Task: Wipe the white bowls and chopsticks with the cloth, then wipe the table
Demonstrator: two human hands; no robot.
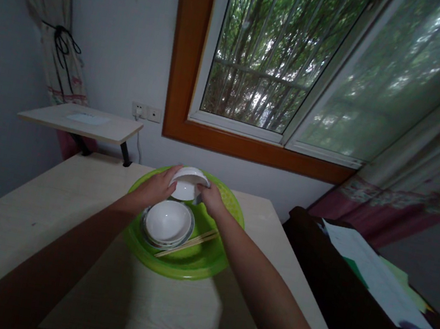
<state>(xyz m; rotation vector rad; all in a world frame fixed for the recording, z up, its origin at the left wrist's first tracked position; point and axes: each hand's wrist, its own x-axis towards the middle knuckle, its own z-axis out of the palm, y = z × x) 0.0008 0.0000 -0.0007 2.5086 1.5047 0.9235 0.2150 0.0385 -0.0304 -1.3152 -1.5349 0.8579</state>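
Between both hands is a tilted white bowl (192, 172), held over the back part of a green basin (233, 209). My left hand (163, 184) grips its left side, thumb toward me. On its right side, the fingers of my right hand (211, 197) are closed at the rim. A small greyish patch shows under those fingers, too unclear to name. Closer to me inside the basin, a white bowl (168, 221) sits on top of a small stack of dishes. Light wooden chopsticks (189, 243) lie slantwise to the right of this stack.
The basin stands on a pale wooden table (89, 277). A small raised shelf (83, 120) is at the back left, near a wall socket (146, 112). Beyond the table's right edge, papers (371, 270) lie on a dark surface. A window (273, 55) is behind.
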